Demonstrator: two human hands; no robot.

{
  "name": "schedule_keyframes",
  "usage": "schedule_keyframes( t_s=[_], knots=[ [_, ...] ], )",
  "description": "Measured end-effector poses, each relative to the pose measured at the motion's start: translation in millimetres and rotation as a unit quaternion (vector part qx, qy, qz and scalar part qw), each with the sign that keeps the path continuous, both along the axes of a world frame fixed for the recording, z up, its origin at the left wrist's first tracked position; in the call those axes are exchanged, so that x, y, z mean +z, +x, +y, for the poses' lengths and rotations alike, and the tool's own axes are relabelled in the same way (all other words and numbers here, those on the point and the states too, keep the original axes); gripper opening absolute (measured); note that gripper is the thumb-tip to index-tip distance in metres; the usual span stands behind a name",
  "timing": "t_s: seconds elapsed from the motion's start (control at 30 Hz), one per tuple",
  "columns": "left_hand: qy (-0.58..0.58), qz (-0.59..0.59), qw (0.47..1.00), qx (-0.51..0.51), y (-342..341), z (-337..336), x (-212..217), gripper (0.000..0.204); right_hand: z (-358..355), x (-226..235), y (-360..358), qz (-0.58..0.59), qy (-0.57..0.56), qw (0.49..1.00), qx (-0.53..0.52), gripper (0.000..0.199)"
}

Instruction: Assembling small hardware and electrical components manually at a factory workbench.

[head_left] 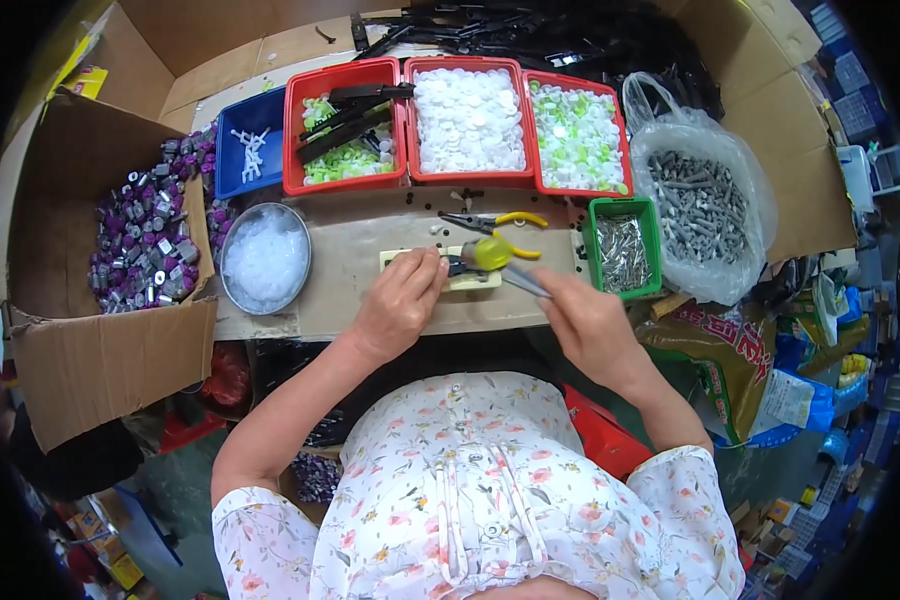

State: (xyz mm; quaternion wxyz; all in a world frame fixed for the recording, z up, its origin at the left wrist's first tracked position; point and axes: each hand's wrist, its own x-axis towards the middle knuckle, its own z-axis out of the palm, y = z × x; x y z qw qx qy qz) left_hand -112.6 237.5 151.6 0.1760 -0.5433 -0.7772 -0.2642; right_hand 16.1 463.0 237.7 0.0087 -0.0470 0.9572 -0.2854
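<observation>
- dark part, one: at the cream block, in the middle of my near table edge; partly hidden by my fingers and the mallet.
- left hand: fingers drawn together, tips down at the block; whether they pinch the part or only steady it, i cannot tell.
- right hand: closed round the grey handle of a yellow-headed mallet; head over the block, contact unclear.
- step, as i judge it: light tapping. best done with short, square strokes, the block flat, the part braced, my left fingertips clear of the face.
- pliers, yellow-handled: just beyond the block, one handle near the mallet head; likeliest snag for a wide swing.
- small black bits, loose: scattered on the table; could tilt the block if caught beneath.
- green bin, metal pins: near my right hand; limits elbow room.
- metal bowl, whitish contents: to my left.
- red bins, three: far side, white and green pieces.
- clear bag, grey pieces: beyond the green bin.
</observation>
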Motion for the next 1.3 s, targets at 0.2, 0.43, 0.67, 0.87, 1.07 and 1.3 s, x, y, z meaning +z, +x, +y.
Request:
schedule_keyframes(
  t_s=[0.2,0.43,0.67,0.87,1.07,1.3],
  knots=[
    [-0.002,-0.006,1.0,-0.001,0.6,2.0,0.4,0.035,4.2,-8.2,-6.0,-0.068,0.017,0.997,-0.013,0.036],
    [0.004,-0.004,1.0,0.007,0.7,1.4,-0.2,0.032,7.8,1.1,0.3,0.004,0.013,0.999,-0.048,0.034],
    [0.008,-0.004,1.0,0.006,0.4,3.8,1.1,0.033,10.8,-4.9,6.2,0.06,0.02,0.997,-0.05,0.034],
    [0.002,-0.006,1.0,0.022,4.3,2.0,-0.2,0.031,4.4,-5.4,2.9,-0.037,0.06,0.996,-0.05,0.031],
    [0.025,0.003,0.996,0.09,20.8,10.2,17.7,0.033,7.0,-6.5,1.0,-0.049,0.073,0.995,-0.05,0.03],
    [0.025,-0.004,0.993,0.114,51.7,12.1,-13.2,0.027,-18.3,26.9,-23.1,0.195,-0.062,0.979,0.001,0.033]
  ],
)
